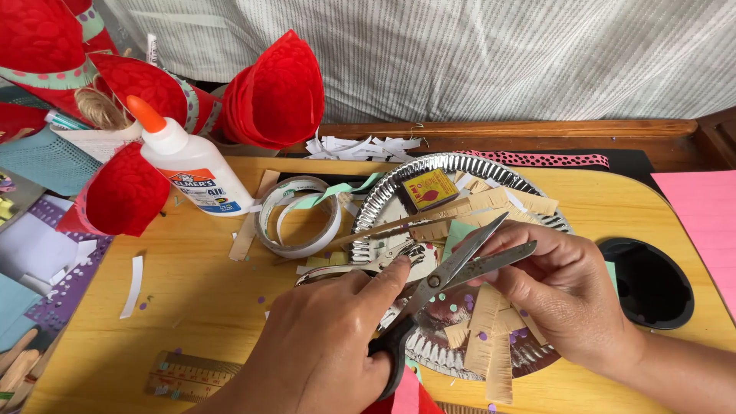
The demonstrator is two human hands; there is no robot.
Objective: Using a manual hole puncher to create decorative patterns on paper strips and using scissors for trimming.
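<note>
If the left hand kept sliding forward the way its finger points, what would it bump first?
Probably the scissors: the left hand points its forefinger toward the blades, just above the silver foil plate. Depth is hard to judge.

A white glue bottle (192, 165) with an orange cap stands well up and left of the fingers, beside red paper cones (277, 92). A tape ring (299, 216) lies just above-left of them. A wooden ruler (184, 376) rests lower left.
</note>
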